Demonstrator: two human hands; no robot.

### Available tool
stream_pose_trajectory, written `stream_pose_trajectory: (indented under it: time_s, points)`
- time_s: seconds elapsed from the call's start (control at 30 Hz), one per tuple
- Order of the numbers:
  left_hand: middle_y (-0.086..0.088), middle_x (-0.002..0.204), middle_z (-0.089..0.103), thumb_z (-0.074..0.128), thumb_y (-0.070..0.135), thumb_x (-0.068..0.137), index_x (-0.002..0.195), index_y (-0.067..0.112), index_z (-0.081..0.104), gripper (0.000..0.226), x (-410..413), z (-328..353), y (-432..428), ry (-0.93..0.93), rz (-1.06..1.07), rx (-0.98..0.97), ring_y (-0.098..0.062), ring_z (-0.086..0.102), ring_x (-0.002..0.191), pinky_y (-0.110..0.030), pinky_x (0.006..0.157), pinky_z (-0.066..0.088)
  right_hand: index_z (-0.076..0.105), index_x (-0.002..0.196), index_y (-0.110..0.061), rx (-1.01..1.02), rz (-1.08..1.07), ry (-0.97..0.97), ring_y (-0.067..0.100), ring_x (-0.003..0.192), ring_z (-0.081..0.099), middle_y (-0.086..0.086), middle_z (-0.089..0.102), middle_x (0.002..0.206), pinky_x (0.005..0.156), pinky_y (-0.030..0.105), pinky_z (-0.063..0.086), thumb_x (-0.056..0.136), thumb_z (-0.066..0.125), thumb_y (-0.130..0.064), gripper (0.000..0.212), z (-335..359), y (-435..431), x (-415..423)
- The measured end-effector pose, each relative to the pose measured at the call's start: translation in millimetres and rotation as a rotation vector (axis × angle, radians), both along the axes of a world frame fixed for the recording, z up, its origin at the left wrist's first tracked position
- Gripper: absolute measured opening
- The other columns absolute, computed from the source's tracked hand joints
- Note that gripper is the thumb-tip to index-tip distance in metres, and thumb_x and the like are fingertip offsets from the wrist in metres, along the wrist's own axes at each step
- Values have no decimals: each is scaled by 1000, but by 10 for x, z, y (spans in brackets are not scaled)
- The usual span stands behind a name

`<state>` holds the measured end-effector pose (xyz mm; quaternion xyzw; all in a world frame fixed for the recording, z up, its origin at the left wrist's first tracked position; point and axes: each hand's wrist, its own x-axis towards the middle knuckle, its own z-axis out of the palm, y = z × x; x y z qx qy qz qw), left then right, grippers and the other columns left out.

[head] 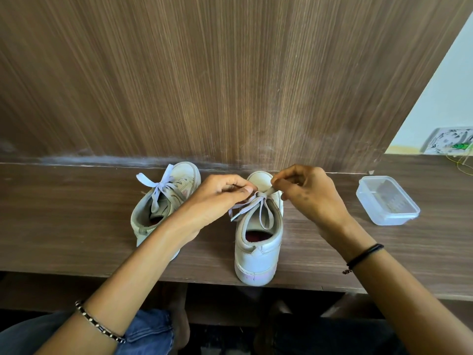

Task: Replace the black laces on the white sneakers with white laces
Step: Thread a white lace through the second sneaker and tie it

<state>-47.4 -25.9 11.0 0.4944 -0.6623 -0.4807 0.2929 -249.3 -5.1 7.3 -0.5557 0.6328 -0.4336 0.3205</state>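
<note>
Seemingly the last bow, over the right shoe (258, 252) — left hand (220, 194) and right hand (308, 194) each pinch the white lace (240, 209); next, pull evenly.

My left grip (217, 198) and right grip (309, 196) cover eyelets on the right sneaker (258, 252); left sneaker (153, 208) heel partly behind my forearm (143, 265); blurry wall plate (448, 142) cut off right.
</note>
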Motion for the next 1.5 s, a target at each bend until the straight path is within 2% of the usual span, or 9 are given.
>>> stream_pose_trajectory:
  time_s: [0.17, 0.4, 0.63, 0.83, 0.93, 1.03, 1.2, 1.37, 1.5]
  points:
    - [4, 93, 76, 53, 18, 105, 110, 18, 74, 21, 14, 32, 12, -1, 13, 21, 4, 64, 73, -8, 60, 45, 69, 95, -22, -147, 33, 289, 1, 77, 63, -13, 69, 90, 65, 4, 42, 95, 68, -29, 7, 124, 65, 1]
    - [7, 101, 78, 59, 24, 102, 111, 24, 73, 16, 34, -2, -12, -42, -9, 52, -1, 68, 100, -16, 83, 45, 73, 81, -29, -47, 340, 435, -2, 66, 60, -26, 66, 70, 59, 13, 43, 87, 72, -25, 7, 294, 204, -64]
    - [-3, 102, 77, 58, 18, 103, 114, 28, 73, 21, 39, 30, -21, -74, -166, -1, -16, 69, 108, -29, 95, 49, 78, 79, -39, 16, 338, 569, 0, 76, 60, -27, 66, 71, 72, 36, 54, 76, 72, -63, 24, 267, 247, 16]
    - [-17, 100, 71, 66, 16, 98, 109, 18, 72, 13, 60, -24, -69, -77, -193, -67, -11, 66, 88, -31, 85, 54, 78, 82, -37, 47, 235, 602, 12, 82, 61, -15, 63, 72, 74, 38, 54, 81, 75, -56, 19, 277, 285, 123]
    - [-4, 88, 67, 66, 14, 98, 107, 16, 72, 11, 47, -51, -80, -78, -184, -84, -5, 62, 80, -20, 74, 50, 78, 86, -37, 79, 252, 617, 14, 83, 62, -13, 64, 77, 77, 44, 57, 82, 75, -46, 11, 309, 288, 138]
    - [5, 83, 65, 67, 14, 97, 106, 16, 72, 10, 35, -63, -88, -75, -174, -93, -1, 62, 76, -13, 66, 46, 77, 88, -38, 93, 190, 709, 16, 86, 62, -12, 64, 81, 72, 34, 49, 79, 76, -58, 21, 335, 323, 181]
    - [18, 73, 63, 68, 13, 96, 100, 18, 74, 9, 32, -73, -85, -67, -184, -123, 1, 60, 76, -15, 75, 49, 73, 100, -30, -30, 85, 1007, 31, 90, 66, -1, 66, 92, 69, 34, 46, 92, 60, -45, 21, 262, 377, 304]
    - [2, 87, 74, 70, 13, 95, 99, 14, 75, 7, -12, -94, -111, -107, -135, -205, -5, 67, 81, -26, 81, 53, 64, 83, -29, 69, 257, 716, 20, 81, 65, -8, 65, 79, 73, 38, 55, 92, 61, -36, 12, 281, 330, 146]
    - [10, 82, 75, 71, 16, 94, 92, 26, 76, 11, -27, -104, -114, -173, -87, -262, -3, 70, 81, -25, 81, 53, 62, 74, -20, 91, 353, 531, 10, 63, 56, -7, 62, 64, 58, 17, 44, 92, 61, -23, 19, 328, 286, 3]
